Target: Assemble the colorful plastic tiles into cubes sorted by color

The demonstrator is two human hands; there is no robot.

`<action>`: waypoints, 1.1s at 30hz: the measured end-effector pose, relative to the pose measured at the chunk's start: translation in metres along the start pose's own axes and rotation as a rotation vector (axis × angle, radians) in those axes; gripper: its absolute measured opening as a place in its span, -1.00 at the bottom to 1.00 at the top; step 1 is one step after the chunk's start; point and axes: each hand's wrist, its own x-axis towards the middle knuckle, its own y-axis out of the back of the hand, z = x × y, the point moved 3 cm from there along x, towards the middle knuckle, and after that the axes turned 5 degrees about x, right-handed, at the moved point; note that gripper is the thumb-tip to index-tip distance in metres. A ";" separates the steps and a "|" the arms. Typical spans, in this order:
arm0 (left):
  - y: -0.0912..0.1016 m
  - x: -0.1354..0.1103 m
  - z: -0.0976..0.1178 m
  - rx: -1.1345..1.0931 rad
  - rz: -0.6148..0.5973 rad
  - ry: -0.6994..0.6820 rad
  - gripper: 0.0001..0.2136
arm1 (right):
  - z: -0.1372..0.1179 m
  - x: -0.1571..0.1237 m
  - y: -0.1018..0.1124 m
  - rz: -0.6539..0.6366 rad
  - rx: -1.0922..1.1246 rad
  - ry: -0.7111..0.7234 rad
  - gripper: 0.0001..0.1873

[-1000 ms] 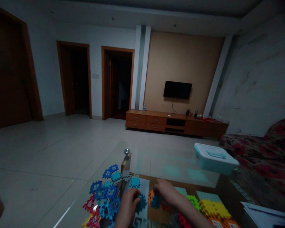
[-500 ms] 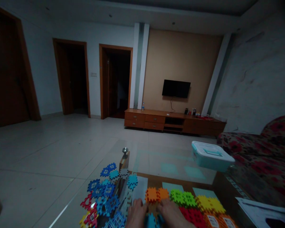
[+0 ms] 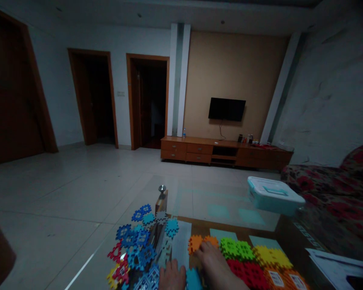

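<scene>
**Hands among foam puzzle tiles on a glass table**

The left hand (image 3: 172, 276) sits at the bottom edge of the view, cut off by the frame. Only its back and knuckles show, so whether it is open or closed cannot be told. A cyan foam tile (image 3: 194, 279) stands just beside it, between the two hands. The right hand (image 3: 211, 259) is open, its fingers (image 3: 201, 249) reaching forward and lying on the orange foam tiles (image 3: 199, 243).

The tiles lie on the glass table top (image 3: 218, 197). A heap of blue foam tiles (image 3: 137, 251), with some red and yellow ones (image 3: 116, 270) at its near edge, spreads to the left of the hands. To the right, green foam tiles (image 3: 232, 249), yellow foam tiles (image 3: 272, 258) and red foam tiles (image 3: 246, 274) lie in close groups. A pale printed sheet (image 3: 181, 245) lies between the blue heap and the orange tiles.

A metal knob (image 3: 161, 189) tops a wooden corner post (image 3: 161, 203) beyond the blue tiles. Farther right, a lidded plastic storage box (image 3: 275, 200) sits on the glass near a floral sofa (image 3: 326, 189), and loose papers (image 3: 335, 270) lie at the right edge. Across the tiled floor stands a low wooden cabinet (image 3: 226, 157) beneath a wall-mounted television (image 3: 226, 109).
</scene>
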 end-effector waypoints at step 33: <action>-0.002 0.020 0.037 -0.101 -0.099 -0.211 -0.53 | 0.014 -0.001 0.039 0.015 0.089 0.106 -0.52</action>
